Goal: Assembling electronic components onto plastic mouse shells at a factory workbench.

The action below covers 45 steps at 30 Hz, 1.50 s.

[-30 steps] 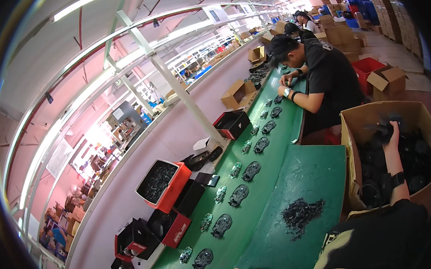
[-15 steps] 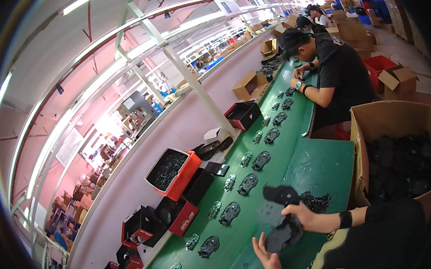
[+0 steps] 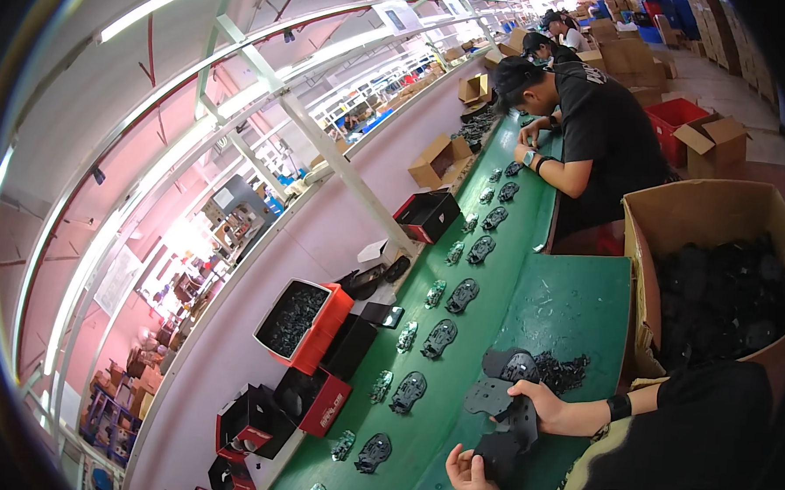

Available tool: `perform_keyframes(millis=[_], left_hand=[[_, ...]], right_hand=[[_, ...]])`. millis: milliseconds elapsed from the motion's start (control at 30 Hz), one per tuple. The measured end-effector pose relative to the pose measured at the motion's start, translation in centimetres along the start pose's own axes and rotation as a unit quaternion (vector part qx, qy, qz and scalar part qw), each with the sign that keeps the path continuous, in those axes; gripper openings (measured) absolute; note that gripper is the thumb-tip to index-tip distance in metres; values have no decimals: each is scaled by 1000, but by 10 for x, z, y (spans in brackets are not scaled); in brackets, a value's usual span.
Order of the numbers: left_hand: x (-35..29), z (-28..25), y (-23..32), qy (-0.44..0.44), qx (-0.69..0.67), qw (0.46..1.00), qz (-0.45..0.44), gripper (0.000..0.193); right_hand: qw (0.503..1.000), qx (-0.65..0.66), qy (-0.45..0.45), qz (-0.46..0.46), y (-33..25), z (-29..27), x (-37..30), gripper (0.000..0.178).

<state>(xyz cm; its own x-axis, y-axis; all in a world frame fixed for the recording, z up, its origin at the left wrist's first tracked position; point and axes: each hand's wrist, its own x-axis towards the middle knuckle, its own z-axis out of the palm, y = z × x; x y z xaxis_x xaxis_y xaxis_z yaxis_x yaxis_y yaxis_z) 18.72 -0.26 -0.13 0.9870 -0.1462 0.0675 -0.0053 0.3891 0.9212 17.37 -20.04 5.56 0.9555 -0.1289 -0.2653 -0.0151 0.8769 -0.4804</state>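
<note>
Right hand (image 3: 539, 405): closed, gripping a loose fan of black plates (image 3: 491, 396), thin and flat with rounded ends, matt on the faces, the nearest pierced by small holes; they hang over the worktop in front of the person's body. Left hand (image 3: 476, 478): fingers curled, at the edge of the lowest plate; from where I stand, I cannot tell whether it pinches it. Wristband (image 3: 619, 406): black, on the right wrist. Worktop (image 3: 574, 292): smooth green sheet, scuffed and faintly glossy. Heap of scraps (image 3: 565, 372): small black slivers, just beside the held plates. Carton (image 3: 708, 206): large, open, brown cardboard, to the right, filled with dark, rounded parts (image 3: 723, 303). Belt (image 3: 476, 341): long, green, smooth, bearing two files of pieces: black shells (image 3: 410, 392), oval and ridged, each paired with a small greenish board (image 3: 381, 386), shiny and irregular. Bin (image 3: 323, 330): orange-red, box-shaped, full of dark bits, left of the belt. Box (image 3: 326, 406): red and black, open-topped, below the bin. Co-worker (image 3: 595, 122): dark shirt and cap, bent over the belt farther along, both hands low above it.
</note>
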Motion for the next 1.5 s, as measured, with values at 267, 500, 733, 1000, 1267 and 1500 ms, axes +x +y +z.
perform_keyframes(millis=[267, 500, 733, 1000, 1267, 1500], left_hand=[[-20, 6, 81, 188, 398, 849, 291, 37], [-41, -46, 62, 36, 634, 666, 391, 23], [-73, -78, 25, 25, 694, 677, 245, 25], [-58, 20, 55, -73, 537, 812, 218, 72], [-51, 25, 55, -136, 500, 832, 198, 50], [-53, 15, 52, 17, 454, 887, 86, 72]], right_hand=[[999, -12, -35, 3, 13, -25, 24, 26], [986, -53, -85, 132, 47, -14, 29, 24], [973, -80, -96, 193, 53, -23, 17, 28], [980, -81, -25, 180, 65, -8, 11, 35], [968, -185, 11, 168, 26, 5, 8, 33], [933, -255, -67, 247, 42, 8, 5, 47]])
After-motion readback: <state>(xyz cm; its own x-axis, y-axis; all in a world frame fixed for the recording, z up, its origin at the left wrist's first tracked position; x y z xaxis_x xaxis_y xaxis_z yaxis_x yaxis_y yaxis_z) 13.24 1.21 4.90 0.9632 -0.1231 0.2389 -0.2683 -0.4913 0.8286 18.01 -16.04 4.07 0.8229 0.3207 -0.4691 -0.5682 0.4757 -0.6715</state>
